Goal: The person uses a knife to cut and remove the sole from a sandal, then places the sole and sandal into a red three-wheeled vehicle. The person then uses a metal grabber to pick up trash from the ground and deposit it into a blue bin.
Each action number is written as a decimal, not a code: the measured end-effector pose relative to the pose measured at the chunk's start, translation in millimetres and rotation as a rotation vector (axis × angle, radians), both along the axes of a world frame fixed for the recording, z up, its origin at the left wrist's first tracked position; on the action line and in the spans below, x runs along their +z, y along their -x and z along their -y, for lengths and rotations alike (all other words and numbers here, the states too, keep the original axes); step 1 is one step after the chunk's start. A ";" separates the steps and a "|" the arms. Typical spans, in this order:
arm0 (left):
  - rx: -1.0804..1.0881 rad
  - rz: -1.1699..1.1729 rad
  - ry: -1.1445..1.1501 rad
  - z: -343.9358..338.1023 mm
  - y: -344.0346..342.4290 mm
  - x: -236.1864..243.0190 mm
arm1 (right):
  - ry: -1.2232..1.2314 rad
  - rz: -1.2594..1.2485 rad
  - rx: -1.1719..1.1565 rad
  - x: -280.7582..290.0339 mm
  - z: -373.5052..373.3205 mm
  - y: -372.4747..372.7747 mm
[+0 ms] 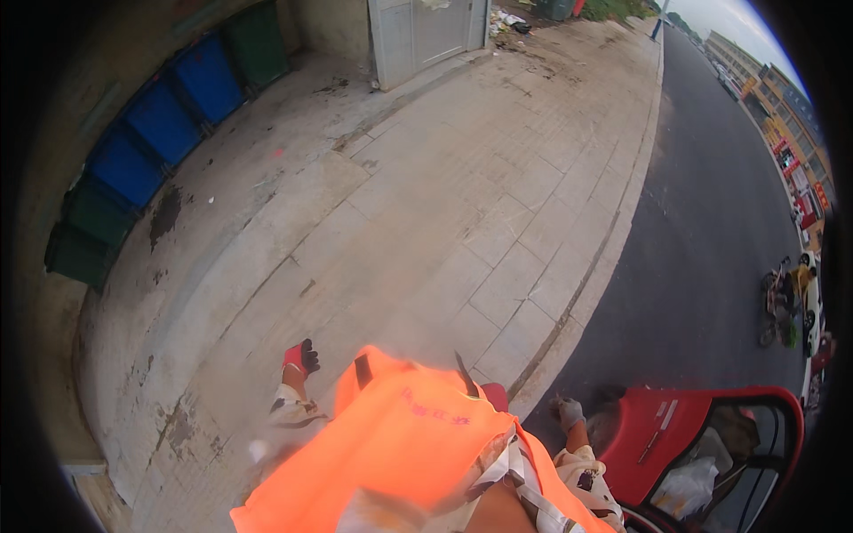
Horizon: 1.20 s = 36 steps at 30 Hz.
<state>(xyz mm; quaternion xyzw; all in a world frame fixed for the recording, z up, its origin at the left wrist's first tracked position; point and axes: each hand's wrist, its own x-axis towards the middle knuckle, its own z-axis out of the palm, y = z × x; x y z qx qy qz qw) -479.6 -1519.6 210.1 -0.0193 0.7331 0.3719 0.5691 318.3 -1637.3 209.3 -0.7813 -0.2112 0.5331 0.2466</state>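
My left hand, in a red-and-black glove, is raised over the pavement beside my orange high-visibility vest, fingers curled and holding nothing visible. My right hand, in a pale grey glove, is at the right of the vest, close to a red vehicle with windows and a white bag inside. Its fingers are too small and dim to read clearly, and I cannot tell if it touches the vehicle.
Green and blue bins line the wall at left. A grey door and scattered rubbish are at the top. The paved sidewalk borders an asphalt road, with a rider on a two-wheeler, parked cars and shopfronts at right.
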 end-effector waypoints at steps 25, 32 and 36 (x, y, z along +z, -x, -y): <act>0.346 -0.016 -0.151 -414.9 -184.2 48.5 | -0.231 0.028 0.418 69.1 -961.0 10.1; 0.313 -0.002 -0.125 -655.5 -137.6 -12.1 | -0.428 -0.127 0.587 140.3 -1173.5 167.9; 0.076 -0.148 -0.403 -890.9 -174.5 78.0 | -0.591 -0.570 0.711 210.4 -1294.8 198.6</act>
